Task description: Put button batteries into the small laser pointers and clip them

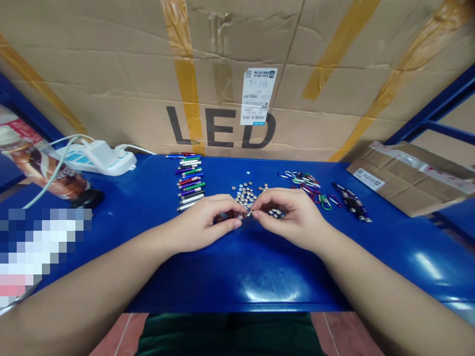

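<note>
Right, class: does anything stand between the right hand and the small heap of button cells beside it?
Nothing visible does: the right hand reaches over the small heap of button cells, with the bare blue tabletop around them.

A blue tabletop (237, 277) runs across the view, glossy under the light. Near the back edge, left of center, slim metal flashlights (190, 182) in mixed colors lie side by side in a tall stack. To their right, at the middle, is a loose pile of button batteries (244, 194), then a tangle of colored carabiner clips (304, 187) and a few black flashlights (351, 201). A flattened cardboard sheet (408, 178) overhangs the back right corner. At back left sit a white power strip (100, 159) and a plastic bottle (40, 168) lying on its side, beside a small black object (88, 199).
</note>
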`<state>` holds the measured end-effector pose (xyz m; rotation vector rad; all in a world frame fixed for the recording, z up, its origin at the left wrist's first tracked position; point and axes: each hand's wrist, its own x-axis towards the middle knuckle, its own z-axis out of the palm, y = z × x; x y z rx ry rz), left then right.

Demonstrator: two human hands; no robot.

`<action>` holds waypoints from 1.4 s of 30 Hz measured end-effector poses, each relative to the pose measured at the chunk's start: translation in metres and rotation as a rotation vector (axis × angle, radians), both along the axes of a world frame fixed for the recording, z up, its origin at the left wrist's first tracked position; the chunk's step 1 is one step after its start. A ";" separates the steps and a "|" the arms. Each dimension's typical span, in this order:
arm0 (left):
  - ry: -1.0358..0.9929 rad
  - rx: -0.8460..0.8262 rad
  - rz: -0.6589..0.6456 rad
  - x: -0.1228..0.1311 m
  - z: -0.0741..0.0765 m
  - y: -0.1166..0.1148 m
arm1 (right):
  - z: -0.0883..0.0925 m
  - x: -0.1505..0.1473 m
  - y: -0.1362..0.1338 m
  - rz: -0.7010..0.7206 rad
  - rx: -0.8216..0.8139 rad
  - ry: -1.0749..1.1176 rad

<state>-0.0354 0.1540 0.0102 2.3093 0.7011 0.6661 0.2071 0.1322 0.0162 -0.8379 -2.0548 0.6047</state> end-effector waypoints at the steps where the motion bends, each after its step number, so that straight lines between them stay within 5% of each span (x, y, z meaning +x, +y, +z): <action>1: -0.006 -0.006 0.001 0.000 0.000 0.000 | -0.002 -0.002 0.000 -0.002 0.007 0.005; 13: -0.118 -0.279 0.087 0.005 -0.001 -0.003 | -0.007 -0.005 0.004 0.046 0.253 -0.008; 27: 0.048 -0.302 0.115 0.003 0.004 -0.004 | -0.010 -0.008 0.002 0.049 0.184 -0.005; 30: 0.036 -0.193 0.103 0.002 0.003 -0.004 | -0.013 -0.009 0.002 0.042 -0.022 0.039; 37: 0.006 0.262 0.067 0.004 0.000 -0.005 | -0.013 -0.015 0.005 0.100 -0.924 0.464; 42: 0.022 0.503 0.036 0.007 -0.005 -0.007 | -0.011 -0.012 0.007 0.125 -1.220 0.571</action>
